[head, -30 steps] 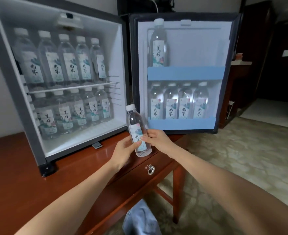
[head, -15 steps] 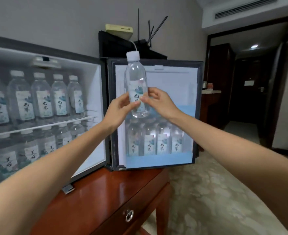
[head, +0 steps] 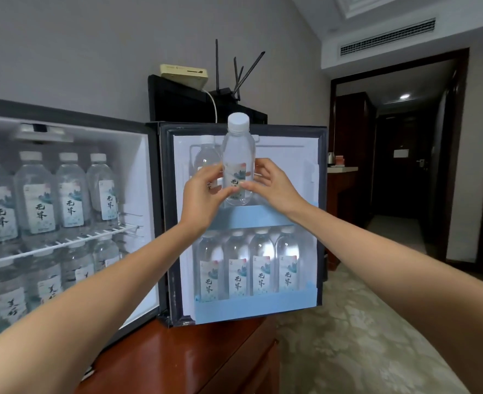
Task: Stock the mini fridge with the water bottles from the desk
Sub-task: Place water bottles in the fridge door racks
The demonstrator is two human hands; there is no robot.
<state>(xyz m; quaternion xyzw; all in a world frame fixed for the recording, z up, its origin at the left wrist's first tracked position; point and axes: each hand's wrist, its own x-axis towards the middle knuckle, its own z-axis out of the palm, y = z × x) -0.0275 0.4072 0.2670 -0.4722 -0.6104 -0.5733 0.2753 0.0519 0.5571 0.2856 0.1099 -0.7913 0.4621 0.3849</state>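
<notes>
Facing open mini fridge (head: 64, 115) on wooden desk (head: 177, 359), cabinet at left packed with stored bottles (head: 38, 194) above and below wire shelf (head: 64, 245). Pinching water bottle (head: 238, 155) upright at label height with left hand (head: 203, 194), thumb and fingertips curled on it. Matching pinch from right hand (head: 271, 186) on opposite side. Held in air before fridge door (head: 291, 155), base just above upper door shelf (head: 251, 217), beside lone bottle (head: 206, 157) standing there; four door bottles (head: 263, 268) in lower door shelf (head: 254, 305).

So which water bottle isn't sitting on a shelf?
The water bottle pinched between the left hand and right hand, up before the door; all the others stand in the mini fridge.
</notes>
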